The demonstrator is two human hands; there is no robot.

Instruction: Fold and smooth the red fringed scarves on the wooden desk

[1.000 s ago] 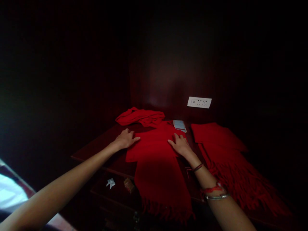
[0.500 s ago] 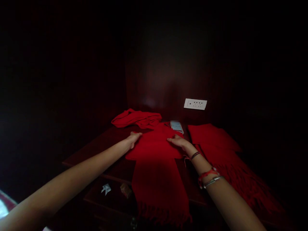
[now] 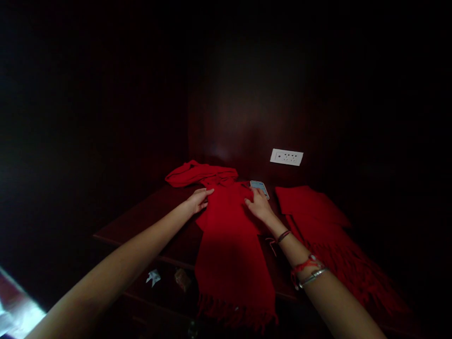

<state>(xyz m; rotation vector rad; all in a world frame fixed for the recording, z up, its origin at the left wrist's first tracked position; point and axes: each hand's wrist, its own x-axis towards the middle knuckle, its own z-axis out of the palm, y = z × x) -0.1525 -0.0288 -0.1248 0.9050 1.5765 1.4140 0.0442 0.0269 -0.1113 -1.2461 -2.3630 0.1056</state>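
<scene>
A red fringed scarf (image 3: 231, 245) runs down the middle of the dark wooden surface, its tasselled end hanging over the front edge. At the scarf's upper left side, my left hand (image 3: 199, 200) grips the edge, thumb on top and fingers partly underneath. Across from it, my right hand (image 3: 259, 205) pinches the upper right edge, with some fingertips hidden by the cloth. Behind both hands the scarf meets a loose, bunched heap of red cloth (image 3: 201, 174).
Just beyond my right hand lies a phone (image 3: 259, 186). Another folded red scarf (image 3: 314, 207) with long fringe rests at the right. A white socket plate (image 3: 286, 157) is on the back wall. Lower left are a white scrap (image 3: 153, 278) and a small brown object (image 3: 182, 280).
The wide section of scarf between my hands has become narrower, its sides drawn in. My left hand has shifted slightly right, and my right hand slightly up and left.
</scene>
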